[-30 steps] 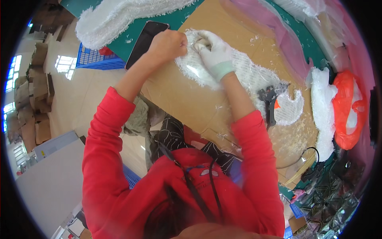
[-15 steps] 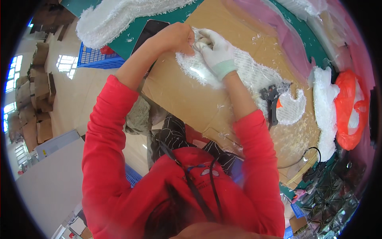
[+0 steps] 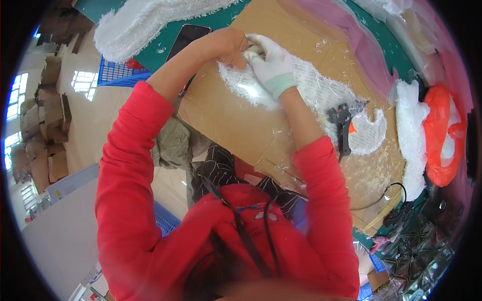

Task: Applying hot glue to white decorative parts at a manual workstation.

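A long, curved white tinsel-covered mesh shape [image 3: 311, 83] with a hooked tail lies across brown cardboard. At its far left end my bare left hand [image 3: 231, 47] has its fingers pinched together on the white tinsel edge. Right beside it, my right hand [image 3: 273, 62], in a white glove with a pale green cuff, curls its fingers over the same end. The hands meet there, and their fingertips are partly hidden. A black tool with an orange part [image 3: 343, 128], resembling a glue gun, rests on the shape near my right forearm.
Cardboard [image 3: 226, 120] covers a green table, with white scraps strewn on it. A phone [image 3: 188, 40] and a thick white tinsel piece [image 3: 150, 27] lie at the far left. More white tinsel [image 3: 410, 135], a red plastic bag [image 3: 442, 135] and a black cord [image 3: 399, 213] are at right.
Both hands have shifted very slightly to the left in the picture, still together at the same end of the white shape. The grip looks the same.
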